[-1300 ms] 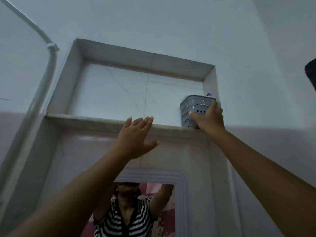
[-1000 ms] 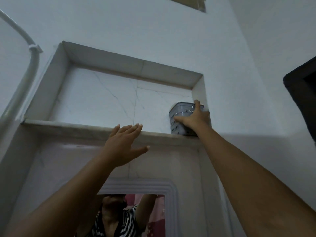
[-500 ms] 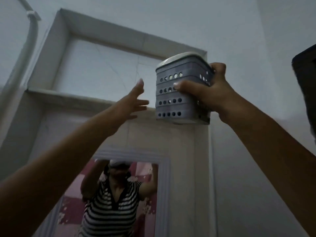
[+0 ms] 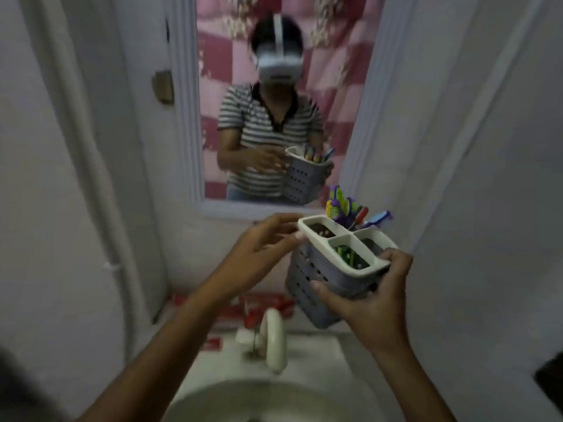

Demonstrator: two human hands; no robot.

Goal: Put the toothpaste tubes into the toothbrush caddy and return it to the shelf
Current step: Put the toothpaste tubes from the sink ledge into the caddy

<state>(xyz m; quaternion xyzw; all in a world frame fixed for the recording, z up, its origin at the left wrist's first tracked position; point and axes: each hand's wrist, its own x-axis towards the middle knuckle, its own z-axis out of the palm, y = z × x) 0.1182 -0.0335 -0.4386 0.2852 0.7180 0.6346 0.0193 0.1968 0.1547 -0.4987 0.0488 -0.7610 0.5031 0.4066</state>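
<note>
My right hand (image 4: 370, 292) grips a grey perforated toothbrush caddy (image 4: 307, 278) with a white divided rim, held tilted above the sink. Several coloured toothbrushes (image 4: 350, 210) stick out of its far compartment. My left hand (image 4: 263, 246) is open, its fingertips at the caddy's left rim. Red toothpaste tubes (image 4: 262, 304) lie on the ledge behind the tap, partly hidden by my left arm and the caddy.
A white tap (image 4: 272, 336) stands over the sink basin (image 4: 274, 397) below my hands. A framed mirror (image 4: 274, 102) on the wall ahead reflects a person in a striped shirt holding the caddy. A white pipe (image 4: 82, 166) runs down the left wall.
My right hand lifted the caddy off the high shelf and brought it down in front of the mirror. My left hand came down beside it. The view tipped from the shelf to the sink.
</note>
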